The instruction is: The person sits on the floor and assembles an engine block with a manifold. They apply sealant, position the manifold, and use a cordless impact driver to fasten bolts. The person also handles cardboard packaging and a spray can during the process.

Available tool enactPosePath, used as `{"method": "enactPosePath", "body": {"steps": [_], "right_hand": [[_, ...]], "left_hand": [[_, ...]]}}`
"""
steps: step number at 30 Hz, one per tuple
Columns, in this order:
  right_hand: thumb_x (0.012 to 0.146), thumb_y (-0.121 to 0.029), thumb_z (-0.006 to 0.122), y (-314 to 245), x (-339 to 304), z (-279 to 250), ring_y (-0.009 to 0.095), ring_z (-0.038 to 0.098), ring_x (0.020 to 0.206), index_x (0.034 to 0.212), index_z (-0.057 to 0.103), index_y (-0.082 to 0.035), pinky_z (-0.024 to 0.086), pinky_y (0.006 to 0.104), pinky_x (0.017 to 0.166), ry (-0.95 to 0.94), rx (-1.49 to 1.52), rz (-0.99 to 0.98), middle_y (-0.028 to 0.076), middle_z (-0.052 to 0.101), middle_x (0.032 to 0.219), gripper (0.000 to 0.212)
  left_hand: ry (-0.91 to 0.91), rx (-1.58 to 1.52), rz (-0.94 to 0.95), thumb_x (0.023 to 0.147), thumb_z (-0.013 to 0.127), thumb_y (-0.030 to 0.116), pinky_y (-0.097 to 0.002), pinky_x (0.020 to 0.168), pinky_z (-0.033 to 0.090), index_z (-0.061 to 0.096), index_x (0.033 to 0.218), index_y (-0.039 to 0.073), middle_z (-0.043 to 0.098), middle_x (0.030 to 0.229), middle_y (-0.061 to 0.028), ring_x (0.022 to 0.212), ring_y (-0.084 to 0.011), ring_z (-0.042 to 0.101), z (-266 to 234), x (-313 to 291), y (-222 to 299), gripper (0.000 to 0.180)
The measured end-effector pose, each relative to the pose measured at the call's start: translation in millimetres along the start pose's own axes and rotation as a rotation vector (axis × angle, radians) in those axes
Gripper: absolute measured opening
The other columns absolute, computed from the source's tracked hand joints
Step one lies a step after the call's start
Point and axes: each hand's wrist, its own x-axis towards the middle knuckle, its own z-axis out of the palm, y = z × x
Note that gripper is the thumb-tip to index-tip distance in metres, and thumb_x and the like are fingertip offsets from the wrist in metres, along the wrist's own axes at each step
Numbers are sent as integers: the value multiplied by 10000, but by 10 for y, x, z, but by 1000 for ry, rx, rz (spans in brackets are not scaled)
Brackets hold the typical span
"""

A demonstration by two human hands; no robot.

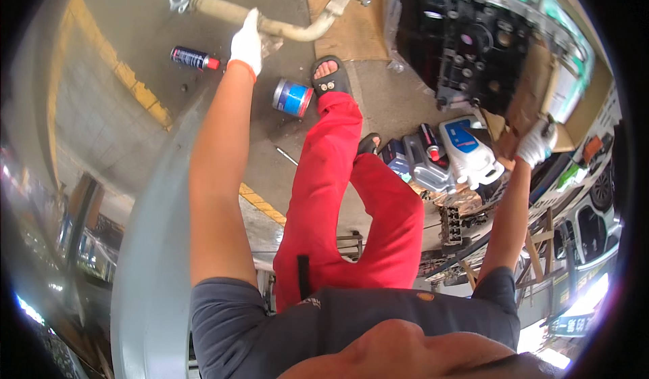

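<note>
In a white glove, my left hand (pixel 247 46) is closed around a long, tan bent metal pipe (pixel 287 30). This pipe has a star-shaped flange at its left end and a bracket at the far right end. My right hand (pixel 539 142), also gloved, is far out to the right, its fingers curled beside the brown cardboard box (pixel 587 119). Whatever sits in that grip is partly hidden, with a small dark piece showing at the fingers. Beyond this hand, a black engine block (pixel 473 58) with clear and green plastic wrap around it rests in the box.
A spray can (pixel 193 58) and a blue tin (pixel 292 98) lie on the floor near my foot. Bottles, including a white jug (pixel 468 150) and a grey jug (pixel 427 166), stand by the box. Flat cardboard (pixel 345 37) lies ahead; a pale panel (pixel 150 257) curves along my left.
</note>
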Motion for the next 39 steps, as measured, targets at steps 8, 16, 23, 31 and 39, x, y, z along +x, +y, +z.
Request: {"method": "enactPosePath", "body": {"steps": [8,16,23,31,39], "right_hand": [[1072,-188,692,-67,-23,-15,237,730,1106,1252,724,43,552,356,1009,95,-107,3,158,784,1201,294],[1066,-138,692,-522,-205,106,199,727,1120,1260,728,12,546,328,1031,118,-68,-83,138,769,1209,248],[985,-344,745,-793,-252,22,393,756,960,1227,759,-150,605,454,865,355,-306,-328,190,777,1098,311],[851,-218,726,-951,-257,-302,343,801,895,939,842,-117,596,492,759,88,-104,-167,146,811,906,177],[873,-379,765,-260,-1161,-781,324,722,1065,1108,752,-111,515,452,956,517,268,122,156,760,1101,357]], "left_hand": [[3,-66,6,1097,597,497,-507,1113,557,531,1458,25,638,1404,-205,1249,-344,674,-46,956,-449,599],[131,111,37,1102,521,597,-499,1198,458,442,1636,78,526,1612,-143,1434,-364,570,116,1060,-442,749],[466,755,869,1018,680,597,-460,1175,476,465,1576,-54,536,1575,-273,1401,-379,574,1019,1005,-38,884],[-582,824,1606,1140,583,287,-409,1256,380,489,1583,-13,516,1623,-162,1481,-263,506,3868,-1970,-489,543],[-887,889,1609,1169,406,392,-434,1271,363,460,1625,33,500,1626,-149,1513,-275,451,5391,-2905,-1669,584]]}}
